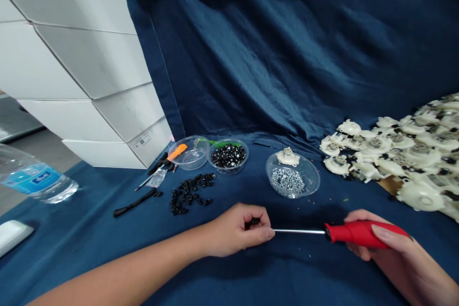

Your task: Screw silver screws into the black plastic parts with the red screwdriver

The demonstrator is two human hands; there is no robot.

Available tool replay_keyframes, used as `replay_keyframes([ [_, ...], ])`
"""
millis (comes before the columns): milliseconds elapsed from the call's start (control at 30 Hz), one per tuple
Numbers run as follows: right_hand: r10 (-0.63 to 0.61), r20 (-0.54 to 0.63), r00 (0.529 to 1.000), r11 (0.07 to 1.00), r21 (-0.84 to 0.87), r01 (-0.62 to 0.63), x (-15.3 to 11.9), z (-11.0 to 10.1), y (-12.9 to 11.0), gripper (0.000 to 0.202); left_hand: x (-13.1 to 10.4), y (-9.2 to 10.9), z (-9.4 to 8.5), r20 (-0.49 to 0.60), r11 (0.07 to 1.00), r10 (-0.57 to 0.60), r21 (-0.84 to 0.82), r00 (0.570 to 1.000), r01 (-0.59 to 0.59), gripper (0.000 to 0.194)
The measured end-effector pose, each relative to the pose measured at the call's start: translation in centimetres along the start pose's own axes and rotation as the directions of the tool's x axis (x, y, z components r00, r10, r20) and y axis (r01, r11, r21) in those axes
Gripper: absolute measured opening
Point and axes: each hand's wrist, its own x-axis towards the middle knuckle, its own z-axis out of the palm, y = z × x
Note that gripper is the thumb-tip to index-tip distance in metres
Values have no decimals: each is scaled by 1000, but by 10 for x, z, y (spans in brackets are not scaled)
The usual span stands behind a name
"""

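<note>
My right hand (380, 239) is wrapped around the red handle of a screwdriver (358, 233), held level with its thin metal shaft pointing left. The tip of the shaft ends at the pinched thumb and fingers of my left hand (247, 229). Inside those curled fingers a small black part (254, 221) shows; most of it is hidden. Just beyond my hands stands a clear bowl (311, 179) of small silver screws (287, 180), with one cream plastic part (288, 157) at its far rim. Loose small black parts (190, 194) lie on the cloth beyond my left forearm.
Another clear bowl holds shiny black pieces (228, 155), beside a clear dish (195, 161) with an orange tool (177, 151). Cream plastic assemblies (405, 146) are heaped at right. White boxes (118, 119) and a water bottle (39, 179) stand left. Blue cloth (251, 57) hangs behind.
</note>
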Motion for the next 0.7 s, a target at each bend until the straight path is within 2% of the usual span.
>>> replay_keyframes([
  [200, 65, -15, 998, 996, 65, -64, -5, 4, -7, 44, 0, -1, -1, 23, 1000, -20, 0, 1000, 20, 32],
  [400, 78, 10, 997, 996, 43, -78, -9, 5, -11, 45, 0, -1, -3, 52, 997, 40, 56, 998, -43, 30],
  [700, 109, -4, 994, 991, 78, -108, -5, 9, -17, 45, 0, -1, 3, 52, 993, 68, 96, 996, -72, 26],
])
